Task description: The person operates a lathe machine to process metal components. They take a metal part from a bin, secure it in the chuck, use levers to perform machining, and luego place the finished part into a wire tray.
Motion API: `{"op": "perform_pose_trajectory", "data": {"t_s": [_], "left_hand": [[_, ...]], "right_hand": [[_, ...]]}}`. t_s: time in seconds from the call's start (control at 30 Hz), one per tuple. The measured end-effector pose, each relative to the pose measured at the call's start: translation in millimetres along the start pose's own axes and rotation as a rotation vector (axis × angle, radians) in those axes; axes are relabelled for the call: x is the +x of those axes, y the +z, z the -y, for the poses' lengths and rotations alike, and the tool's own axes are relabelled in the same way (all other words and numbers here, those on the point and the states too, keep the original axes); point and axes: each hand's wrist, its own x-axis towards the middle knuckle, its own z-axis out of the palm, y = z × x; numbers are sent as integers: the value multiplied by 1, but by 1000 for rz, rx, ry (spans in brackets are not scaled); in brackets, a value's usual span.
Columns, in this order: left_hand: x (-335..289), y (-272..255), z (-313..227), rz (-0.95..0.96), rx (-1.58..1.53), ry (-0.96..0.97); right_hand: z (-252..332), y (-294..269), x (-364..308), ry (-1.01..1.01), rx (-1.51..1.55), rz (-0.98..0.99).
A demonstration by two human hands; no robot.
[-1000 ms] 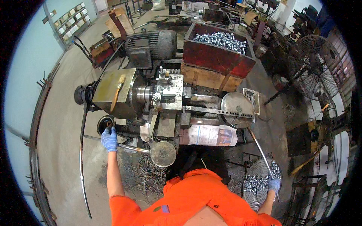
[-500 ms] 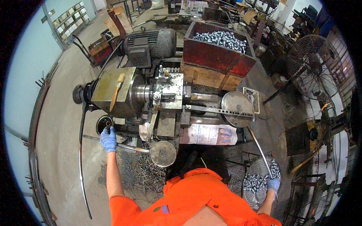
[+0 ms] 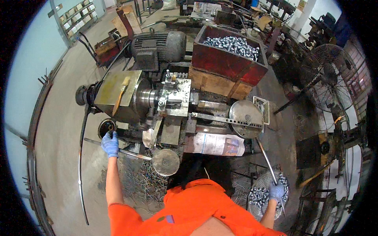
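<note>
My left hand (image 3: 110,144), in a blue glove, is at the near rim of a dark round pot (image 3: 104,125). Its fingertips are pinched together; a small brownish ring shape shows just beyond them, and what they hold is not clear. My right hand (image 3: 276,191), also gloved, is wrapped round a long metal lever (image 3: 268,162) that slopes down from beside a round metal disc (image 3: 246,119). Below that hand lies a perforated round basket (image 3: 257,212) holding shiny metal fittings (image 3: 258,196). Between my arms, a smaller disc (image 3: 165,162) sits at the end of a rod.
The lathe-like machine (image 3: 175,96) stands ahead, with a paintbrush (image 3: 120,98) on its housing and newspaper (image 3: 214,144) at its near side. A red box (image 3: 228,59) of fittings stands behind. A fan (image 3: 330,76) is right; metal scraps (image 3: 145,179) litter the floor.
The view has shifted slightly. My right hand has moved a little up the lever, away from its lower end. My left hand stays at the pot.
</note>
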Motion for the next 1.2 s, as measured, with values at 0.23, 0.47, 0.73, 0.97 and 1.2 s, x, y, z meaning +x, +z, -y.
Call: {"op": "perform_pose_trajectory", "data": {"t_s": [0.23,0.47,0.73,0.97,1.2], "left_hand": [[0,-7,-12,56,84,-84],[-8,-8,-17,36,174,-73],[-5,4,14,-45,-825,-145],[-28,37,177,121,-622,-381],[-22,84,130,568,763,574]], "right_hand": [[54,8,65,-266,-210,-218],[103,-13,202,-147,-265,-111],[188,-19,191,-282,-249,-194],[129,34,103,-372,27,-101],[111,55,41,-420,275,-15]]}}
